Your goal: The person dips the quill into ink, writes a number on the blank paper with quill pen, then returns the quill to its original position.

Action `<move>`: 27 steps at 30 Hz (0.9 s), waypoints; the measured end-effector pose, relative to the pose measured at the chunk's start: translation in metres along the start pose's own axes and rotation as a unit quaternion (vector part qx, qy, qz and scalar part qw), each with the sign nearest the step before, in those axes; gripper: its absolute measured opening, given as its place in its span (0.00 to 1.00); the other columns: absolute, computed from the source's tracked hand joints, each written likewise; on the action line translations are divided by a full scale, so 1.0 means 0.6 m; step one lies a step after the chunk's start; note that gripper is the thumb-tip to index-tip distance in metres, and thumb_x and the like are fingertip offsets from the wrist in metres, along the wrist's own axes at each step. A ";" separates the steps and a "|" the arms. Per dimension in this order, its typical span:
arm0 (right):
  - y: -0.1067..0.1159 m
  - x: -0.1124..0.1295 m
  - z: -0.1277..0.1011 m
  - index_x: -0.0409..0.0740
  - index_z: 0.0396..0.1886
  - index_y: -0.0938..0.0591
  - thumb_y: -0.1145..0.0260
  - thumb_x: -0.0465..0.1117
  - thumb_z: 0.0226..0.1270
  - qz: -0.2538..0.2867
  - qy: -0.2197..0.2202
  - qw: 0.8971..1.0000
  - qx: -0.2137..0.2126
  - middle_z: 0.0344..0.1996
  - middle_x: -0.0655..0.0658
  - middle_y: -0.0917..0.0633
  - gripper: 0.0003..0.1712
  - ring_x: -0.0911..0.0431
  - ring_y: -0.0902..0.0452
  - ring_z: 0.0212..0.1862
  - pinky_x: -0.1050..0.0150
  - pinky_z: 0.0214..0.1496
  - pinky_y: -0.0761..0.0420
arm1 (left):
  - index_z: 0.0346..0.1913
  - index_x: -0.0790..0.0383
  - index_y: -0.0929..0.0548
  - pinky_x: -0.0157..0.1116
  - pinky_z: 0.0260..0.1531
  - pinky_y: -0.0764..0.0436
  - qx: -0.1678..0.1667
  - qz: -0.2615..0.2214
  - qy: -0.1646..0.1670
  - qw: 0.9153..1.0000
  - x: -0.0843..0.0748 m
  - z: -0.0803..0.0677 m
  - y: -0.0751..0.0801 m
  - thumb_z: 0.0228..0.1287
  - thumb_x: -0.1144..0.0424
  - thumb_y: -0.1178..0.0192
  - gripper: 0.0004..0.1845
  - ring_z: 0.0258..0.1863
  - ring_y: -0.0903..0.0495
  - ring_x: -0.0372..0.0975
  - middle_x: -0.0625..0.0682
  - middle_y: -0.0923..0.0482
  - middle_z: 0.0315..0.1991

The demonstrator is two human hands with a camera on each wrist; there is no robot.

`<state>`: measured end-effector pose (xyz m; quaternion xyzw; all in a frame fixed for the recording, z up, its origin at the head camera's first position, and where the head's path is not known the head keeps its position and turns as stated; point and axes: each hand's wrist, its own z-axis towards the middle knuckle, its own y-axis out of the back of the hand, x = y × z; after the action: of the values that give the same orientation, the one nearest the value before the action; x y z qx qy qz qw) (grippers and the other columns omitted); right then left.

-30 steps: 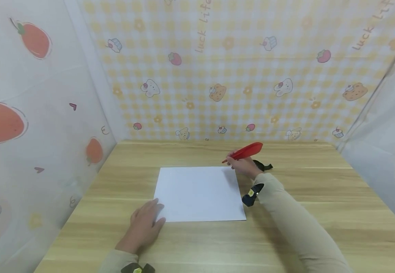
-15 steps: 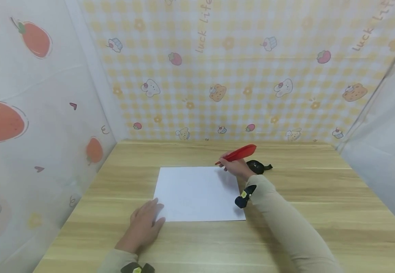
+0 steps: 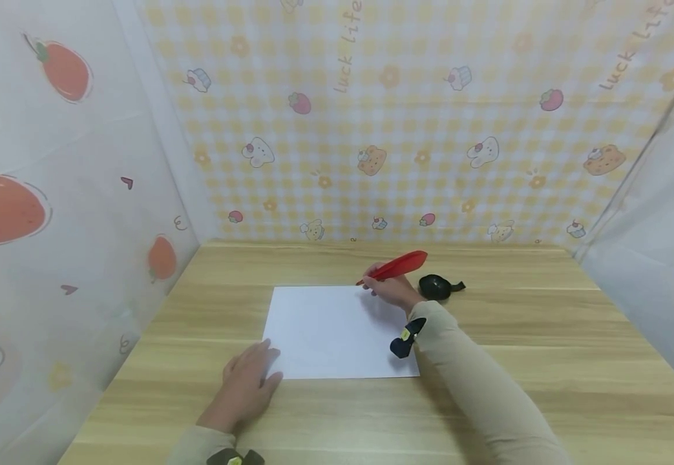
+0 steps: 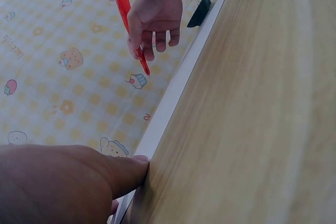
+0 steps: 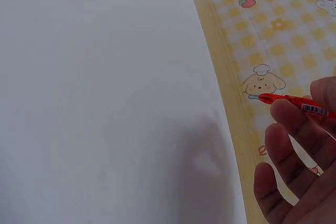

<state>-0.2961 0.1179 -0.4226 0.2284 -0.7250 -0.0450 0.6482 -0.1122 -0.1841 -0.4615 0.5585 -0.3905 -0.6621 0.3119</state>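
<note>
left hand (image 3: 247,381): flat on the wooden table (image 3: 546,361), fingers straight and relaxed, holding nothing. Fingertips press the near-left corner of the paper; left wrist view shows a fingertip (image 4: 137,167) against the sheet's edge.
paper (image 3: 337,329): white sheet, lies flat mid-table, blank as far as the head and right wrist views show.
right hand (image 3: 391,290): over the far-right corner of the paper, fingers curled round the pen, pinching it near the tip end. Beige sleeve runs back to the near right.
pen (image 3: 396,266): red, feather-shaped. Tip points left and down toward the paper's far edge, feather end tilts up to the right. Can't tell if the tip touches the sheet. Right wrist view shows a barcode label on the barrel (image 5: 314,109).
black object (image 3: 437,287): small, rounded, on the table just right of the right hand, off the paper. Can't tell what it is.
backdrop (image 3: 406,116): yellow checked cloth with cartoon prints, stands at the table's far edge.
</note>
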 end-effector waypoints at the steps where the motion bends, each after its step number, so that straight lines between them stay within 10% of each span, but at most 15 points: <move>1: -0.002 -0.001 0.001 0.46 0.44 0.20 0.39 0.44 0.71 -0.002 0.006 1.000 0.001 0.43 0.40 0.14 0.08 0.46 0.19 0.44 0.55 0.48 0.23 | 0.62 0.63 0.25 0.64 0.64 0.52 -0.001 0.000 0.000 1.000 0.000 0.000 0.000 0.69 0.60 0.43 0.21 0.69 0.43 0.59 0.64 0.37 0.70; 27: -0.062 -0.010 0.032 0.45 0.39 0.22 0.39 0.41 0.70 0.066 -0.015 0.998 -0.016 0.32 0.44 0.16 0.05 0.54 0.23 0.28 0.67 0.23 0.24 | 0.61 0.65 0.25 0.64 0.63 0.51 0.003 0.003 -0.004 1.000 -0.003 0.003 0.003 0.69 0.60 0.43 0.21 0.69 0.43 0.59 0.64 0.37 0.69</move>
<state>-0.3042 0.0824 -0.4446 0.1690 -0.7470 -0.0174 0.6427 -0.1136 -0.1833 -0.4589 0.5557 -0.3951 -0.6624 0.3103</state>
